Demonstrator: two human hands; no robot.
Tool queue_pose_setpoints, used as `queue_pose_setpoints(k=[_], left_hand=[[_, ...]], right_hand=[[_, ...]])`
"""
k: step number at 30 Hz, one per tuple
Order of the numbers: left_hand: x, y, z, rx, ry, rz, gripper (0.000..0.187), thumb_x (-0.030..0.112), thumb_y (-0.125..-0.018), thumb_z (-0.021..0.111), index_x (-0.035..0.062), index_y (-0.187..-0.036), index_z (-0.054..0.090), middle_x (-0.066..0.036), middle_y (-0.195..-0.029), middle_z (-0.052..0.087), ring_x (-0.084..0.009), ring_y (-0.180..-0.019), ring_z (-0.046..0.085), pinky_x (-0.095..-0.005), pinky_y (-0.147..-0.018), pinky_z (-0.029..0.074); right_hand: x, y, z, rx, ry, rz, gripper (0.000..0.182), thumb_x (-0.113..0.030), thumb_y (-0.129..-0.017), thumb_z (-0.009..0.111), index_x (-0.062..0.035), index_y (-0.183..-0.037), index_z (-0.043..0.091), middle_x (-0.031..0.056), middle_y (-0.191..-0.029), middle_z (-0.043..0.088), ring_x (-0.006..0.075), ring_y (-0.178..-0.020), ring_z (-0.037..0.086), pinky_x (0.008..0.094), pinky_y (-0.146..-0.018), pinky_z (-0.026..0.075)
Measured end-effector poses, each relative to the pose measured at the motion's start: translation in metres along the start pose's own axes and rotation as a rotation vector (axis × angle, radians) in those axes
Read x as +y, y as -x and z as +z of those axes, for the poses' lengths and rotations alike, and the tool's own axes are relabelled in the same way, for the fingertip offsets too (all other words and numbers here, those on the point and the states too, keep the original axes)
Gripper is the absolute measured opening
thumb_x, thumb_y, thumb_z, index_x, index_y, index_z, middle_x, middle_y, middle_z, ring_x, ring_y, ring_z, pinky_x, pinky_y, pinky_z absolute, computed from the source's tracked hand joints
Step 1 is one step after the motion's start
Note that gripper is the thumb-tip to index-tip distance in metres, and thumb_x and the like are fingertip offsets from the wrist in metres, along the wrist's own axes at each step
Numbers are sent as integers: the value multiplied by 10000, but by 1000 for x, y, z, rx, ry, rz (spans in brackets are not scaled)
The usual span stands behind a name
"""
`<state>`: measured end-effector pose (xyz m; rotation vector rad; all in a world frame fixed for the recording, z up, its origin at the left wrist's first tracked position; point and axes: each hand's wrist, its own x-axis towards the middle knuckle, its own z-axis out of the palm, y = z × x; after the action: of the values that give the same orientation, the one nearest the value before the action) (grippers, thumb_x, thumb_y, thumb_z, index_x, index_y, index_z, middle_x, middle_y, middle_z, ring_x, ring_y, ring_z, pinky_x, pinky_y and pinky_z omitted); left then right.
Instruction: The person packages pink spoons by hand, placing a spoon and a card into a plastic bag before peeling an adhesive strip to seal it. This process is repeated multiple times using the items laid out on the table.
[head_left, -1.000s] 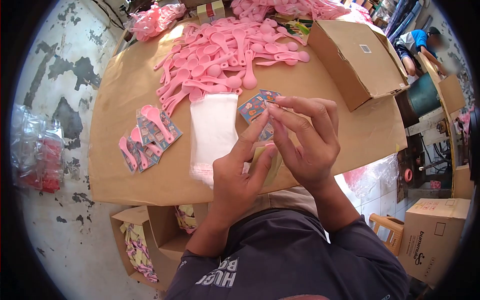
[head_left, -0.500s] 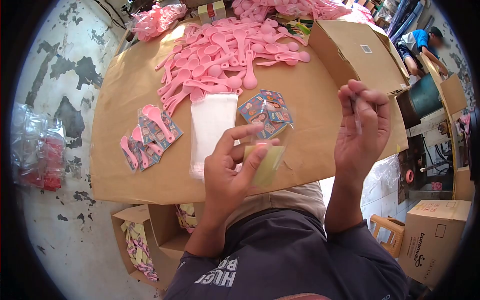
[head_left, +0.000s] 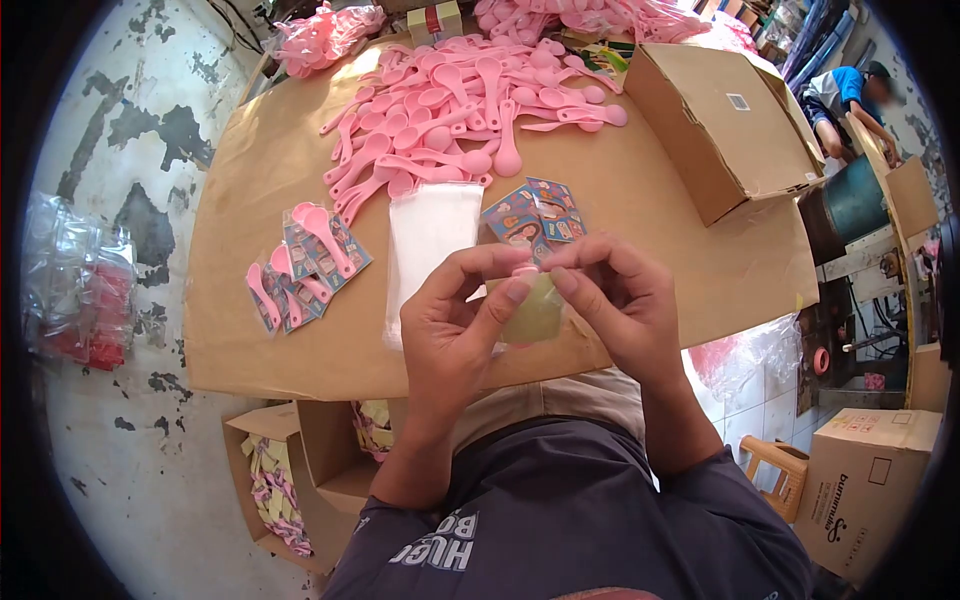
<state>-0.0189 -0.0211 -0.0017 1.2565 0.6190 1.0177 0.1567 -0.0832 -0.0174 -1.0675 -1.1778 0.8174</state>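
Observation:
A small clear packet with a yellow-green card (head_left: 532, 312) is pinched at its top between both hands, near the table's front edge. A bit of pink shows at the packet's top. My left hand (head_left: 462, 305) grips its left side with thumb and fingers. On the other side my right hand (head_left: 622, 300) is closed on the upper right corner. Just beyond the hands lie blue printed cards (head_left: 535, 215), partly covered by my fingers. Left of them is a stack of white-looking clear bags (head_left: 432, 240). Pink spoons on blue cards (head_left: 310, 260) lie further left.
A large heap of pink spoons (head_left: 440, 110) covers the back of the table (head_left: 250, 350). An open cardboard box (head_left: 715, 130) stands at the back right. Below the left front edge is a box of wrapped items (head_left: 275, 490). A person (head_left: 850, 100) bends at the far right.
My right hand has moved left and down from its raised position and now touches the packet beside my left hand. The view has shifted slightly.

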Motion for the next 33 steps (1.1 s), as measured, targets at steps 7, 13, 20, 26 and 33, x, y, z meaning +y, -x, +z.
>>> queue_pose_setpoints(k=[7,13,20,26,33], left_hand=[[-3,-1,-12,-4,16,-20,245,22,-977,678,-74,-1201,652,-163,-1056,755,-164,-969,719,-275,-865,568],[-9,3,-21,-12,-79,139,160,-7,-979,654,-50,-1133,660,-148,-1016,755,-146,-930,716,-258,-816,563],[-8,1,-21,-65,-10,236,88,-34,-977,622,-22,-1057,658,-53,-896,737,-50,-776,656,-184,-665,496],[-10,1,-17,-57,-14,175,248,-33,-944,687,-18,-1162,569,-161,-1023,752,-142,-930,715,-245,-828,566],[6,-1,-5,-103,80,-16,511,1,-958,698,-58,-1418,486,-187,-1068,759,-150,-963,714,-270,-820,582]], right_hand=[[-12,-6,-1,-28,-146,57,156,-53,-1012,651,15,-1147,689,28,-988,693,54,-907,636,212,-758,504],[-16,-7,-9,-75,-116,-2,139,38,-978,615,20,-1058,728,59,-988,653,68,-825,587,210,-719,455],[-18,-13,-16,-133,-67,-103,115,25,-923,594,22,-939,707,58,-949,624,65,-820,557,211,-674,409],[-9,-9,-9,-113,12,-12,108,24,-937,675,-23,-1021,626,-3,-947,584,29,-857,555,175,-692,422],[-19,-12,-8,-36,-269,60,228,26,-944,709,8,-1158,633,-4,-1004,592,37,-882,586,198,-768,508]])
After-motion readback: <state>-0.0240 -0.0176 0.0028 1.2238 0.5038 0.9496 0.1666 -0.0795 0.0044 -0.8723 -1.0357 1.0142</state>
